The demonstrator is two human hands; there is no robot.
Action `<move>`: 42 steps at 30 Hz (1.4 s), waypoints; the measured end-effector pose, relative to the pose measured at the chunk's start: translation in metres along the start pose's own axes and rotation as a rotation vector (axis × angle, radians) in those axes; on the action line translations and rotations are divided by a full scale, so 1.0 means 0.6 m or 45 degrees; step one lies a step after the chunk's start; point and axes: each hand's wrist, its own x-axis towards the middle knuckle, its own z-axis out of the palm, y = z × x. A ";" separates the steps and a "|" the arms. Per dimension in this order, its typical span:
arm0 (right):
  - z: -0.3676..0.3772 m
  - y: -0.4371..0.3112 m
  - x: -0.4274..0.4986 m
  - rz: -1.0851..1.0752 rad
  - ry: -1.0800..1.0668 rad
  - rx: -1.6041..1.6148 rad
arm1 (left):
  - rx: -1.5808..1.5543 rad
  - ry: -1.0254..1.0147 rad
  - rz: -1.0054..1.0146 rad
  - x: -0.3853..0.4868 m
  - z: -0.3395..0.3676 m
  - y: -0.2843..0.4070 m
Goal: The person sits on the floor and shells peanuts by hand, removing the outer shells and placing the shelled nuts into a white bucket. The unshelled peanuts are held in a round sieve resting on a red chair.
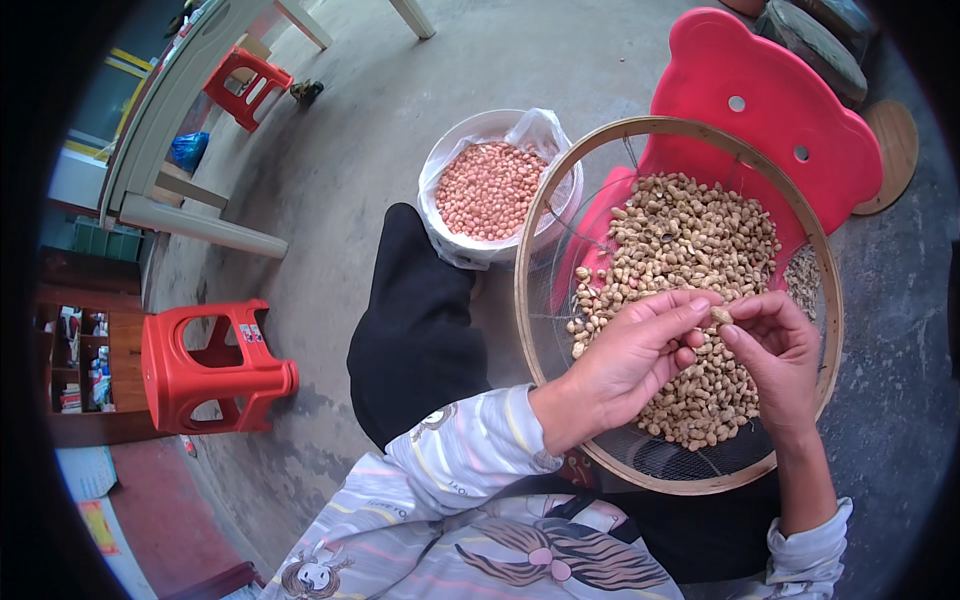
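Observation:
An unshelled peanut (721, 316) is pinched between the thumb and fingers of my right hand (780, 349). My left hand (634, 352) meets it from the other side, thumb and index finger closed at the peanut's left end. Its other fingers are curled, and whatever lies behind them is hidden. Both hands are above a round sieve with a wooden rim (529, 330) and a wire mesh bottom. A broad heap of unshelled peanuts (697, 232) lies in the sieve, partly covered by my hands. Left of the sieve, shelled reddish peanut kernels (491, 191) fill a white bucket (457, 251) lined with a plastic bag (544, 127).
Beneath the sieve is a pink plastic chair (765, 97). Broken shells (802, 281) show beyond the mesh at right. A red stool (217, 367) stands at left, another red stool (247, 86) near a pale table (202, 229). A round wooden board (889, 157) lies behind the chair.

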 end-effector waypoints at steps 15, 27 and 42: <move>0.010 -0.018 -0.014 -0.009 -0.003 -0.046 | 0.056 0.019 0.017 0.001 0.007 -0.015; 0.001 -0.023 -0.015 -0.052 0.017 -0.056 | 0.196 0.023 0.082 -0.006 0.018 -0.017; 0.007 -0.024 -0.014 0.130 0.105 0.077 | 0.177 0.054 0.139 -0.004 0.011 -0.016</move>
